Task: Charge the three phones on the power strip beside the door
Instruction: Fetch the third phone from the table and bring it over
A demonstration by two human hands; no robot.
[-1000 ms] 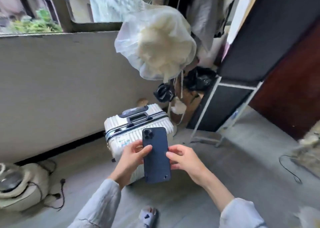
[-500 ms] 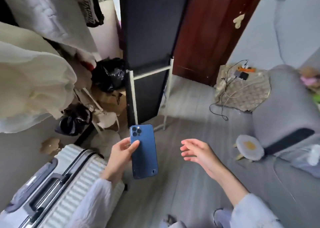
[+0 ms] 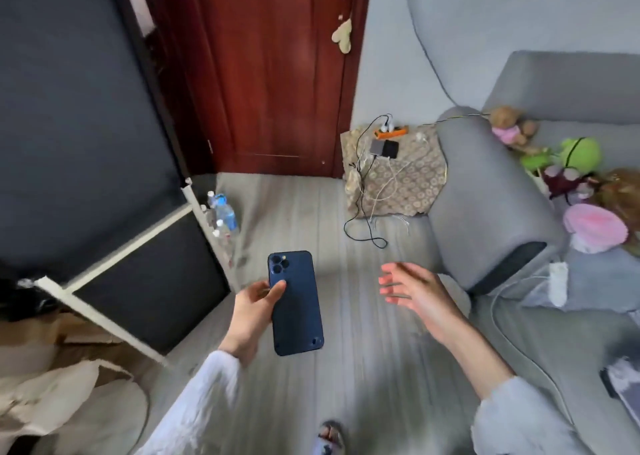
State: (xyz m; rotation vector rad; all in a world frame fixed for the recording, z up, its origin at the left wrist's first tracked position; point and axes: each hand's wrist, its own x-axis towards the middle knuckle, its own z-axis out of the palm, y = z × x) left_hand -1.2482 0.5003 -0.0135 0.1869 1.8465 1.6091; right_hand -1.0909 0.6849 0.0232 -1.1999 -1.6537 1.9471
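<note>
My left hand point(image 3: 251, 311) grips a dark blue phone point(image 3: 295, 301) by its left edge, back side and camera lenses facing me, held above the grey floor. My right hand point(image 3: 414, 290) hovers beside it, fingers spread, holding nothing. Far ahead, beside the red-brown door point(image 3: 273, 70), an orange power strip point(image 3: 391, 131) lies on a patterned mat point(image 3: 412, 181) with white plugs in it. Two flat devices, one grey point(image 3: 376, 147) and one black point(image 3: 390, 149), lie just in front of the strip. Black and white cables point(image 3: 367, 212) trail off the mat onto the floor.
A grey sofa point(image 3: 491, 191) with stuffed toys point(image 3: 568, 164) fills the right side; a white charger block point(image 3: 558, 283) lies on its seat. A black panel in a white frame point(image 3: 114, 247) stands at left, water bottles point(image 3: 223, 217) at its foot. Open floor runs toward the door.
The view has swung right, from the suitcase and window to the door and sofa. My right hand let go of the phone and opened; my left hand still carries it.
</note>
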